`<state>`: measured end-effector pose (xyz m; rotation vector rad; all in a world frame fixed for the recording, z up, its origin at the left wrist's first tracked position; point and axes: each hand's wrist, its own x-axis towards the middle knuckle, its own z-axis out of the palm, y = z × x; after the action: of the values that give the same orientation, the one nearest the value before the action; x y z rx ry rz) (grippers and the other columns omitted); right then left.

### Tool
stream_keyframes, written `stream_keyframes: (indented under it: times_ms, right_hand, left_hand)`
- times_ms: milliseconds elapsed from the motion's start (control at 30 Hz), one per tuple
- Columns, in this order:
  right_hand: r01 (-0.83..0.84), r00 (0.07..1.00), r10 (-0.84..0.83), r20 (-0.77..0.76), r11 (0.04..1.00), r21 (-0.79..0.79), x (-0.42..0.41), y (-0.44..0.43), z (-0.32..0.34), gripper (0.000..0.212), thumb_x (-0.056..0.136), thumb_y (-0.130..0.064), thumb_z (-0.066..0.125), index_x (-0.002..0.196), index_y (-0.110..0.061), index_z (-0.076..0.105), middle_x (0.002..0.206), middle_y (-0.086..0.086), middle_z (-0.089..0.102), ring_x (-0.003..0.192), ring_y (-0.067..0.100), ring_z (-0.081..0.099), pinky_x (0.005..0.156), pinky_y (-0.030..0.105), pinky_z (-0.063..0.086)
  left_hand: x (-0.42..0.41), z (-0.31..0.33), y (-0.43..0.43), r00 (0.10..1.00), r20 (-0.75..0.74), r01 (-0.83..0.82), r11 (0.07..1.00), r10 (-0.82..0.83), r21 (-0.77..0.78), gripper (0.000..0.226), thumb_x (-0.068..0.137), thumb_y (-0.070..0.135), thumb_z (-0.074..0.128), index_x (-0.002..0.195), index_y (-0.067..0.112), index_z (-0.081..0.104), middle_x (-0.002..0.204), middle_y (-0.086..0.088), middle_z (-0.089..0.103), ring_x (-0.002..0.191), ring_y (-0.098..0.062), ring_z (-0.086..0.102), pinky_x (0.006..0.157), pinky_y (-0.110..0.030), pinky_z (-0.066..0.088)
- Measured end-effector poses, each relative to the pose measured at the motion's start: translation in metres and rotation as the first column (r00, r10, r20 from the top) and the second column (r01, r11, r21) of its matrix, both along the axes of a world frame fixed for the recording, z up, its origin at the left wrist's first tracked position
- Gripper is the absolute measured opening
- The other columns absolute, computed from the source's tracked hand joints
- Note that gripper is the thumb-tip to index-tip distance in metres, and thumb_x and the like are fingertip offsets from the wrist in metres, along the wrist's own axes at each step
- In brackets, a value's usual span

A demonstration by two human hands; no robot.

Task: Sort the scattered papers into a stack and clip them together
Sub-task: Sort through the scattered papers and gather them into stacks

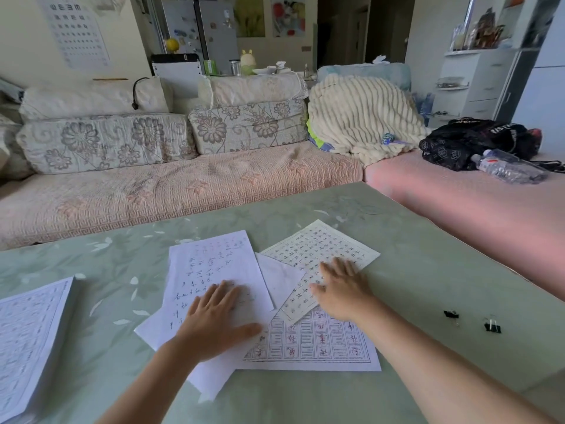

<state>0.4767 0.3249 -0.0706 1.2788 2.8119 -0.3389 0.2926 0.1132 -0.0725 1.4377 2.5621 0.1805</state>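
Note:
Several loose sheets lie overlapping in the middle of the green table (412, 264). My left hand (214, 319) rests flat, fingers straight, on a white handwritten sheet (214, 264). My right hand (339, 289) lies flat on a cream gridded sheet of characters (318, 246). Between them shows a blank white sheet (281, 280). Under both lies a sheet with red practice squares (318, 341). Two black binder clips (451, 315) (492, 326) sit on the table to the right of my right arm.
A thick stack of printed pages (27, 341) sits at the table's left edge. A sofa with floral cushions (171, 179) runs behind the table. On the pink cover at right lie a black bag (470, 142) and a plastic bottle (507, 166).

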Motion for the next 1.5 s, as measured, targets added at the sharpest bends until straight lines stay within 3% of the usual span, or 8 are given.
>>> stream_keyframes:
  times_ms: [300, 533, 667, 867, 1033, 1133, 1267, 1500]
  right_hand:
    - [-0.294, 0.948, 0.266, -0.177, 0.942, -0.160, 0.003, 0.002, 0.005, 0.063, 0.099, -0.021, 0.047, 0.157, -0.032, 0.024, 0.167, -0.003, 0.004, 0.154, 0.014, -0.003, 0.124, 0.036, 0.001]
    - [-0.062, 0.996, 0.058, -0.069, 0.996, -0.056, 0.007, 0.017, 0.001, 0.067, 0.099, -0.058, 0.026, 0.154, -0.019, 0.029, 0.162, 0.008, 0.018, 0.152, 0.022, 0.009, 0.121, 0.044, 0.015]
    - [-0.028, 0.997, 0.026, -0.073, 0.999, -0.033, 0.004, 0.016, 0.002, 0.076, 0.096, -0.067, 0.026, 0.156, -0.022, 0.022, 0.166, 0.008, 0.009, 0.154, 0.023, 0.003, 0.122, 0.047, 0.009]
    - [-0.155, 0.985, 0.145, -0.088, 0.982, -0.111, -0.004, -0.003, 0.013, 0.074, 0.096, -0.066, 0.032, 0.158, -0.029, 0.016, 0.167, -0.003, 0.012, 0.153, 0.018, 0.008, 0.122, 0.047, 0.010]
    - [-0.027, 0.907, -0.113, -0.406, 0.946, -0.324, -0.013, -0.009, 0.032, 0.058, 0.093, -0.038, 0.056, 0.147, -0.023, 0.039, 0.145, -0.001, 0.049, 0.121, 0.020, 0.054, 0.087, 0.024, 0.042]
    - [0.023, 0.812, -0.294, -0.503, 0.879, -0.477, -0.025, -0.004, 0.039, 0.014, 0.086, -0.023, 0.061, 0.100, -0.025, 0.061, 0.102, -0.002, 0.067, 0.079, 0.015, 0.062, 0.065, 0.028, 0.047]
    - [0.148, 0.750, -0.481, -0.453, 0.790, -0.595, -0.036, 0.005, 0.041, 0.042, 0.082, -0.019, 0.070, 0.122, -0.014, 0.059, 0.120, 0.007, 0.061, 0.105, 0.026, 0.062, 0.083, 0.030, 0.047]
    - [0.139, 0.773, -0.485, -0.410, 0.759, -0.636, -0.041, 0.015, 0.037, 0.036, 0.067, -0.007, 0.087, 0.099, -0.003, 0.072, 0.105, 0.012, 0.075, 0.094, 0.025, 0.072, 0.090, 0.037, 0.057]
  left_hand:
    - [-0.002, -0.001, 0.000, 1.000, -0.027, 0.005, 1.000, -0.005, 0.009, 0.120, 0.049, 0.096, 0.004, 0.154, 0.039, 0.007, 0.163, 0.007, -0.006, 0.149, -0.016, -0.008, 0.120, -0.037, -0.001]
    - [0.019, 0.001, 0.021, 0.983, -0.134, 0.150, 0.962, -0.122, 0.228, 0.081, 0.075, 0.081, 0.025, 0.144, 0.041, 0.039, 0.151, 0.014, 0.037, 0.137, -0.012, 0.029, 0.112, -0.035, 0.028]
    - [-0.002, 0.000, 0.005, 0.964, -0.161, -0.205, 0.976, 0.213, 0.068, 0.074, 0.085, 0.073, 0.033, 0.149, 0.036, 0.027, 0.160, 0.004, 0.021, 0.147, -0.022, 0.015, 0.117, -0.043, 0.015]
    - [-0.005, -0.009, 0.009, 0.996, 0.028, -0.086, 0.996, 0.085, 0.036, 0.115, 0.050, 0.095, -0.001, 0.152, 0.043, 0.009, 0.162, 0.011, -0.004, 0.149, -0.014, -0.006, 0.121, -0.043, -0.004]
    - [-0.007, -0.013, 0.011, 0.998, -0.028, -0.045, 0.992, 0.048, 0.115, 0.119, 0.047, 0.100, 0.002, 0.150, 0.042, 0.017, 0.161, 0.012, 0.005, 0.149, -0.014, -0.002, 0.121, -0.042, -0.001]
    - [-0.003, -0.015, 0.010, 0.998, -0.051, -0.034, 0.988, 0.043, 0.154, 0.116, 0.050, 0.099, 0.003, 0.150, 0.043, 0.019, 0.161, 0.013, 0.007, 0.149, -0.011, -0.001, 0.122, -0.042, -0.002]
    - [-0.004, -0.014, 0.008, 0.999, -0.031, -0.018, 0.987, 0.023, 0.158, 0.114, 0.052, 0.099, 0.005, 0.150, 0.042, 0.019, 0.161, 0.013, 0.008, 0.149, -0.011, -0.001, 0.121, -0.042, -0.003]
    - [-0.004, -0.010, 0.005, 1.000, 0.001, -0.015, 0.984, 0.015, 0.175, 0.115, 0.054, 0.100, 0.011, 0.151, 0.039, 0.017, 0.160, 0.014, 0.009, 0.148, -0.012, 0.004, 0.122, -0.042, 0.002]
